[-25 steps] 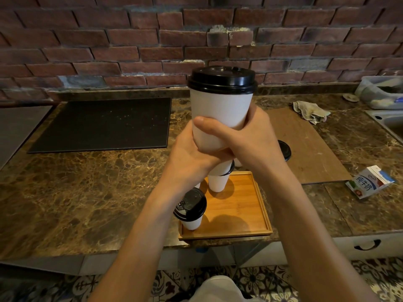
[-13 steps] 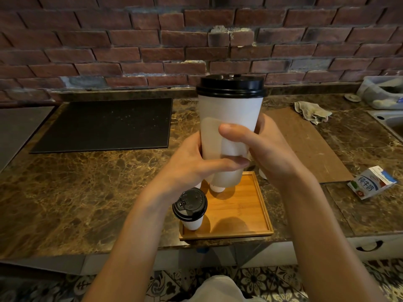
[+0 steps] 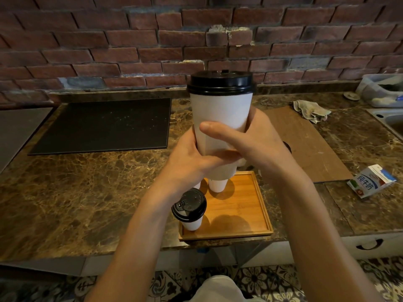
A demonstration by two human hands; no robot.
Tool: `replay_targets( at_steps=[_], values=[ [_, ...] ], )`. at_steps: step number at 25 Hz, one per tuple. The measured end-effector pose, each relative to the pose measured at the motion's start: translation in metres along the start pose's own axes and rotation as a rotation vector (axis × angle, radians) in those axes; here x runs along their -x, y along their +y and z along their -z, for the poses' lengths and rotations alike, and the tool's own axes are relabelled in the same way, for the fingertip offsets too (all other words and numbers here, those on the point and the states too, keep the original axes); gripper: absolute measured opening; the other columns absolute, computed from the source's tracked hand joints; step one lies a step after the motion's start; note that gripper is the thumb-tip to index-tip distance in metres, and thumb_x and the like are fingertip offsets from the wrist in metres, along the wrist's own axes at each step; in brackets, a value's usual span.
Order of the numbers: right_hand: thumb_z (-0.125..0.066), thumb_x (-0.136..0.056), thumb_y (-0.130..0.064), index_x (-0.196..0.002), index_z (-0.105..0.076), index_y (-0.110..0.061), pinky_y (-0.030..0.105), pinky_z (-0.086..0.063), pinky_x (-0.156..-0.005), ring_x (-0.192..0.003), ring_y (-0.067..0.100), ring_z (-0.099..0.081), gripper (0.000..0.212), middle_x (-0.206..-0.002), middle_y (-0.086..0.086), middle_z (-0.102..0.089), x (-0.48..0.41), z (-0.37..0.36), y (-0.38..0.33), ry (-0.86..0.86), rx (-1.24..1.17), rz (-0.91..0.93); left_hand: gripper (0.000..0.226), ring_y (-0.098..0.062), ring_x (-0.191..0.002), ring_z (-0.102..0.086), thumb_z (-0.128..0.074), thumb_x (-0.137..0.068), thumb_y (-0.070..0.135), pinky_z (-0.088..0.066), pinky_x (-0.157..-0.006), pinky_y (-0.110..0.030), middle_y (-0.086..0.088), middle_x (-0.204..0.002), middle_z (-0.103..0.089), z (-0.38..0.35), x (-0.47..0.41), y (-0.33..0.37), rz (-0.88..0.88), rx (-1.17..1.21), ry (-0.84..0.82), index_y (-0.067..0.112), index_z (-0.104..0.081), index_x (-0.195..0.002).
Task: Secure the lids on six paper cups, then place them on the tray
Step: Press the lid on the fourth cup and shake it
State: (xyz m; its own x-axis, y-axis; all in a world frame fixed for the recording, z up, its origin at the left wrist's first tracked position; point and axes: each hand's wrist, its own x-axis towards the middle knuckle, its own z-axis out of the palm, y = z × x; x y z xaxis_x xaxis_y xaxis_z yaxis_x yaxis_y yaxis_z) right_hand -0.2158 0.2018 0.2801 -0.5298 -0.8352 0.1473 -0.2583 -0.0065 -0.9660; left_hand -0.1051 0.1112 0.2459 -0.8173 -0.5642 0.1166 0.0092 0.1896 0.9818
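Note:
A tall white paper cup with a black lid on it is held upright in the air in front of me, above the tray. My left hand wraps its lower part from the left and my right hand from the right, thumb across the front. Below, a wooden tray holds a lidded cup at its near left corner and the base of another white cup at its far left, mostly hidden by the held cup. A black lid edge peeks out behind my right hand.
A black mat lies at the back left of the marble counter, a brown board to the right. A crumpled cloth, a milk carton, a plastic container and a sink edge stand on the right.
The held cup shifted slightly right and settled upright; both hands slid their grip around its lower body. The tray and its cups stayed put.

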Motion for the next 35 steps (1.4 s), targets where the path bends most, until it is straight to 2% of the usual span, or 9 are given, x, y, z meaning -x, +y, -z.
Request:
replay_targets(
  at_steps=[2, 4, 8, 13, 16, 21, 25, 30, 35],
  values=[
    [-0.083, -0.070, -0.044, -0.126, -0.053, -0.020, 0.024, -0.058, -0.074, -0.095, 0.006, -0.066, 0.068, -0.108, -0.005, -0.065, 0.000, -0.007, 0.004, 0.075, 0.043, -0.023, 0.074, -0.009, -0.100, -0.065, -0.085, -0.063, 0.027, -0.056, -0.077, -0.021, 0.000, -0.113, -0.066, -0.001, -0.002, -0.003, 0.014, -0.036, 0.047, 0.014, -0.050, -0.128],
    [-0.083, -0.067, -0.047, -0.129, -0.050, -0.020, 0.033, -0.059, -0.080, -0.101, 0.012, -0.064, 0.075, -0.114, -0.003, -0.063, 0.001, -0.013, 0.006, 0.133, 0.088, -0.022, 0.067, -0.007, -0.098, -0.066, -0.083, -0.065, 0.015, -0.054, -0.073, -0.015, -0.001, -0.111, -0.066, -0.002, -0.003, -0.005, 0.015, -0.037, 0.066, 0.009, -0.052, -0.125],
    [-0.083, -0.067, -0.047, -0.129, -0.050, -0.020, 0.037, -0.059, -0.082, -0.103, 0.013, -0.064, 0.075, -0.115, -0.002, -0.063, 0.001, -0.016, 0.006, 0.163, 0.083, -0.028, 0.067, -0.005, -0.096, -0.066, -0.081, -0.065, 0.013, -0.053, -0.072, -0.013, 0.001, -0.111, -0.066, -0.002, -0.003, -0.007, 0.004, -0.033, 0.079, 0.011, -0.051, -0.125],
    [-0.085, -0.068, -0.042, -0.124, -0.055, -0.020, 0.032, -0.061, -0.077, -0.096, 0.009, -0.067, 0.067, -0.108, -0.005, -0.067, 0.001, -0.010, 0.004, 0.135, -0.005, -0.013, 0.069, -0.004, -0.096, -0.065, -0.083, -0.064, 0.020, -0.052, -0.070, -0.011, 0.006, -0.110, -0.065, 0.002, -0.005, -0.006, -0.017, -0.053, 0.062, 0.020, -0.051, -0.125],
    [-0.085, -0.066, -0.043, -0.123, -0.056, -0.023, 0.027, -0.060, -0.074, -0.094, 0.005, -0.067, 0.067, -0.105, -0.009, -0.067, 0.001, -0.007, 0.004, 0.108, -0.019, 0.003, 0.065, -0.002, -0.096, -0.064, -0.083, -0.067, 0.019, -0.050, -0.069, -0.009, 0.007, -0.108, -0.066, 0.004, -0.006, -0.005, -0.027, -0.076, 0.025, 0.018, -0.053, -0.125],
    [-0.083, -0.063, -0.041, -0.121, -0.058, -0.023, 0.026, -0.059, -0.075, -0.095, 0.007, -0.068, 0.066, -0.105, -0.007, -0.068, 0.001, -0.005, 0.006, 0.039, -0.096, -0.001, 0.065, -0.009, -0.101, -0.064, -0.081, -0.065, 0.026, -0.053, -0.075, -0.017, 0.004, -0.110, -0.066, 0.003, -0.004, -0.003, -0.045, -0.047, -0.019, 0.018, -0.054, -0.124],
    [-0.079, -0.067, -0.033, -0.112, -0.061, -0.024, 0.019, -0.055, -0.069, -0.092, 0.008, -0.070, 0.049, -0.098, -0.005, -0.071, 0.002, -0.001, 0.009, -0.034, -0.189, 0.012, 0.059, -0.008, -0.096, -0.065, -0.079, -0.065, 0.023, -0.052, -0.069, -0.014, 0.004, -0.103, -0.068, 0.002, -0.001, -0.002, -0.040, -0.008, -0.037, 0.020, -0.056, -0.119],
    [-0.072, -0.073, -0.026, -0.111, -0.061, -0.024, 0.022, -0.055, -0.072, -0.095, 0.011, -0.070, 0.040, -0.096, -0.008, -0.072, 0.001, 0.004, 0.012, -0.117, -0.251, 0.003, 0.057, -0.012, -0.097, -0.067, -0.081, -0.066, 0.021, -0.054, -0.073, -0.019, 0.000, -0.104, -0.069, 0.004, -0.001, -0.003, -0.020, 0.025, -0.089, 0.019, -0.058, -0.117],
    [-0.074, -0.071, -0.033, -0.115, -0.061, -0.020, 0.018, -0.054, -0.067, -0.090, 0.006, -0.070, 0.047, -0.095, -0.007, -0.070, 0.000, 0.002, 0.008, -0.124, -0.172, -0.013, 0.053, 0.001, -0.090, -0.066, -0.083, -0.065, 0.025, -0.050, -0.063, -0.009, 0.016, -0.097, -0.069, -0.001, 0.000, -0.004, -0.049, -0.018, -0.036, 0.026, -0.057, -0.111]
  ],
)
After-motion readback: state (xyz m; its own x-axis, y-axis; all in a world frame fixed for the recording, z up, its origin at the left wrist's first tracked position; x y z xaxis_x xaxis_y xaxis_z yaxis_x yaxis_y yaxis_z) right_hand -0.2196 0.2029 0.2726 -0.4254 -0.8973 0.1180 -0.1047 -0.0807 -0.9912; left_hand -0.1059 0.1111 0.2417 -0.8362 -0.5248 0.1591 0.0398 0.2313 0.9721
